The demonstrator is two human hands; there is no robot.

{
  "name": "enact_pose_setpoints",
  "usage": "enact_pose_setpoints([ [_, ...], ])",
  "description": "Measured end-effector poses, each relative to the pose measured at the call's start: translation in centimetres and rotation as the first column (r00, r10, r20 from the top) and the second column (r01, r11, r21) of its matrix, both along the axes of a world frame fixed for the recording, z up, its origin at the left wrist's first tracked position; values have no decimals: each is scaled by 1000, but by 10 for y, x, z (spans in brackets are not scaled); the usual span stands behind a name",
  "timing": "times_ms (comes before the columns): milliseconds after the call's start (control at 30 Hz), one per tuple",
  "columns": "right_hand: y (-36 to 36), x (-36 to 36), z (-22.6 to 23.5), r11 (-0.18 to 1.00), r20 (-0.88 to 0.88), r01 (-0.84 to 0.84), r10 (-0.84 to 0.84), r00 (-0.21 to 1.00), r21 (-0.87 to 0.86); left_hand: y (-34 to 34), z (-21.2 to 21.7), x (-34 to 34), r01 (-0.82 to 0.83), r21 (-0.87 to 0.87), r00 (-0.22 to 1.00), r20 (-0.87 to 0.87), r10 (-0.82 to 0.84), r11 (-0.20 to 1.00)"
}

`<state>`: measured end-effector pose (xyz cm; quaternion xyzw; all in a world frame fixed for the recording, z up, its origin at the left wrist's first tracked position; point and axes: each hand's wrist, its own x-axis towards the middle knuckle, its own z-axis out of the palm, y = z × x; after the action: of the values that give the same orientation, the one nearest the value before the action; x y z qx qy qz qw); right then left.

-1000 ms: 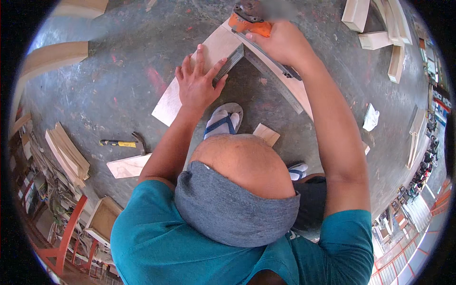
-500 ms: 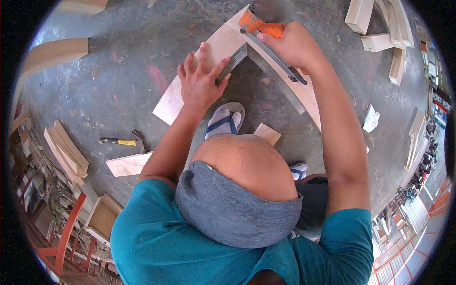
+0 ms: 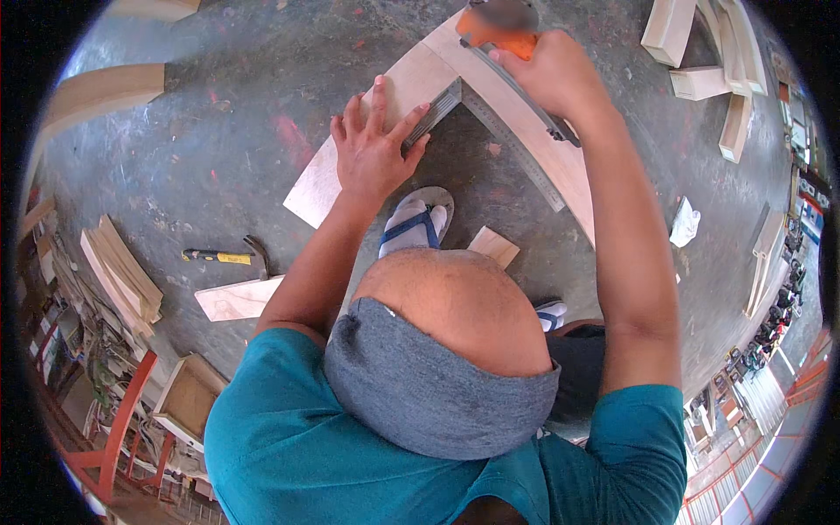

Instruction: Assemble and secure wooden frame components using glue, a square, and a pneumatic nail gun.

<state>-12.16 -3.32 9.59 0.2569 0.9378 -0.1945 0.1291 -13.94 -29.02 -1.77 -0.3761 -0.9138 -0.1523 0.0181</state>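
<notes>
Two pale wooden boards meet at a corner on the floor: a left board point(image 3: 312, 188) and a right board point(image 3: 562, 171). Inside their angle lies a metal try square point(image 3: 516, 150), its thick stock along the left board. My left hand point(image 3: 374, 150) is spread flat on the left board, its thumb and forefinger over the stock. My right hand point(image 3: 553, 77) is wrapped round the handle of an orange and black nail gun point(image 3: 505, 37). The gun's dark magazine lies above the right board; its top is blurred, and I cannot tell whether its nose touches the wood.
A claw hammer point(image 3: 229, 257) and a short board point(image 3: 238, 299) lie left of my left arm. A small wood block point(image 3: 493, 248) is near my sandalled foot point(image 3: 418, 223). Curved wooden pieces point(image 3: 737, 48) lie far right, stacked strips point(image 3: 121, 276) at left, white crumpled material point(image 3: 684, 222) at right.
My right hand and the nail gun have shifted slightly away from me and to the right along the right board. My left hand keeps its place on the left board.
</notes>
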Motion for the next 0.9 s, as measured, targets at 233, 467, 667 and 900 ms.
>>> enact_pose_setpoints([
  [233, 23, 1, -18, 999, -88, 32, -28, 996, 37, 0, -1, 1, 15, 7, 1000, 2, -15, 1000],
  [467, 23, -5, -15, 997, -64, 33, -38, 997, -69, -1, -2, -1, 14, 3, 1000, -5, -14, 1000],
  [667, 40, 21, 12, 994, -50, -13, 7, 999, -107, 1, 0, 1, 17, -9, 1000, -21, -17, 1000],
  [900, 93, 124, 53, 818, 144, 396, -371, 917, -416, 2, -3, 3, 43, 48, 999, -21, -42, 998],
])
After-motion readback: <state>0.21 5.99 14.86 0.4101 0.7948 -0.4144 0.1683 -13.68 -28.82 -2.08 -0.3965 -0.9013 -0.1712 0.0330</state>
